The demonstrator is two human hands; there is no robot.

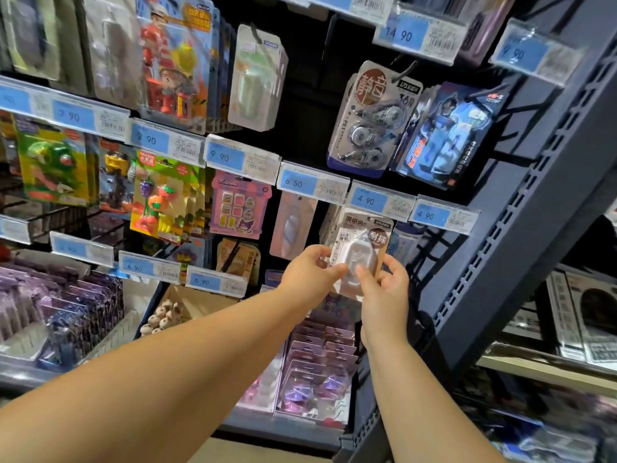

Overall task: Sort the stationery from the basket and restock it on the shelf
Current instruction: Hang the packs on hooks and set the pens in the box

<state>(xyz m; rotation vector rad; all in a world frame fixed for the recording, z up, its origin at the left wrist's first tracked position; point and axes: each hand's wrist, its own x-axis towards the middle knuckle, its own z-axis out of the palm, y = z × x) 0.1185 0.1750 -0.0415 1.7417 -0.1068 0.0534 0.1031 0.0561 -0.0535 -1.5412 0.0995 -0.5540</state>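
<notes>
In the head view, a beige blister pack [362, 242] is held against the shelf [521, 235], just under a 4.90 price tag [377, 200]; fingers of the left hand [309, 270] and right hand [385, 289] are clamped on its sides

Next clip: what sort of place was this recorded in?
Most likely a shop's stationery aisle. Blue price tags front each row, carded packs like the tape pack hang on hooks, and the left hand and right hand hold a blister pack.
</notes>
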